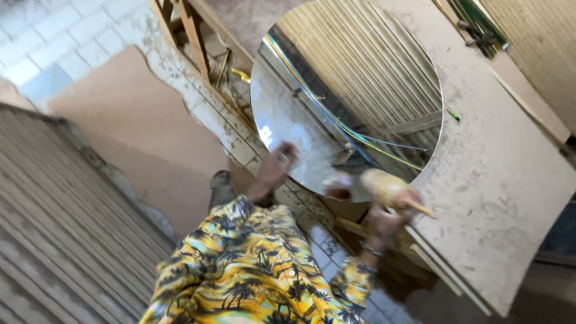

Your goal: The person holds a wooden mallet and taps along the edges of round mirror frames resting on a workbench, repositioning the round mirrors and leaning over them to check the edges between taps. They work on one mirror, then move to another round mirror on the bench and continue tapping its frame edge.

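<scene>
- Mirror [360,78]: the round mirror lies flat on a dusty white board [510,180], toward the far right of the scene, and it reflects slatted walls and coloured cables.
- Our left hand [277,161] rests on the mirror's near left edge; blur keeps us from telling whether the fingers are flat or curled.
- Our right hand [387,219] is closed around a yellowish bottle with a pointed nozzle [390,189], held at the mirror's near rim.
- To do this well, we judge we should steady the mirror with the left hand and keep the nozzle close to the edge, so nothing smears across the glass.
- Our yellow palm-print sleeves [252,270] fill the near middle.
- A wooden frame [198,36] stands far left of the mirror, with a brown sheet [150,132] and a ribbed panel [60,228] farther left.
- The board's near edge overhangs, so leaning on it looks risky.
</scene>
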### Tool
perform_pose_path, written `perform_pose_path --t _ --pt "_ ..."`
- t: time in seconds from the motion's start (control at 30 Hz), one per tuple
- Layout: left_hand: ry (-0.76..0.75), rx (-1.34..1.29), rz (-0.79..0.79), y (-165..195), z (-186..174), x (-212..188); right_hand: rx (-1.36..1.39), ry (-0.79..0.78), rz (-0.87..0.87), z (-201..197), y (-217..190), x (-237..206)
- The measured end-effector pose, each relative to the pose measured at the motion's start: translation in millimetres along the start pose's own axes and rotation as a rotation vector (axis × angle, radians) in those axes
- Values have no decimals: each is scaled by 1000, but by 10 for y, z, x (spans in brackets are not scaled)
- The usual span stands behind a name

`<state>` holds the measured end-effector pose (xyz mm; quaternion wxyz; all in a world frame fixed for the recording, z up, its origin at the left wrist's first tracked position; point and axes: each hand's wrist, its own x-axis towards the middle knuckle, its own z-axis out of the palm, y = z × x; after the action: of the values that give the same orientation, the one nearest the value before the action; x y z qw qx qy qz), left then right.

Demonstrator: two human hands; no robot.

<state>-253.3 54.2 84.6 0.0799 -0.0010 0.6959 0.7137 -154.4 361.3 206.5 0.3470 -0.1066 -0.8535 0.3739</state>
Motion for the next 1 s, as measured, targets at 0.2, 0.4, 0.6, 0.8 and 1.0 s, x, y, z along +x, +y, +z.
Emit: perform_pose_path --t 0.2,0.4,0.6,0.8,1.0 --pt "426 -123 -93 159 -1137 878 -176 371 120 -693 422 -11" --pt "-71 -329 -540 528 -1314 1380 -28 408 339 -593 -2 -434" --pt "-363 -623 -625 662 -1165 1911 -4 89 234 595 -469 -539" --pt "-601 -197 195 704 -1449 1953 -53 -74 375 1452 -1002 -364" --pt "-443 -561 -612 763 -1520 2079 -302 5 182 1263 -1224 -1159"
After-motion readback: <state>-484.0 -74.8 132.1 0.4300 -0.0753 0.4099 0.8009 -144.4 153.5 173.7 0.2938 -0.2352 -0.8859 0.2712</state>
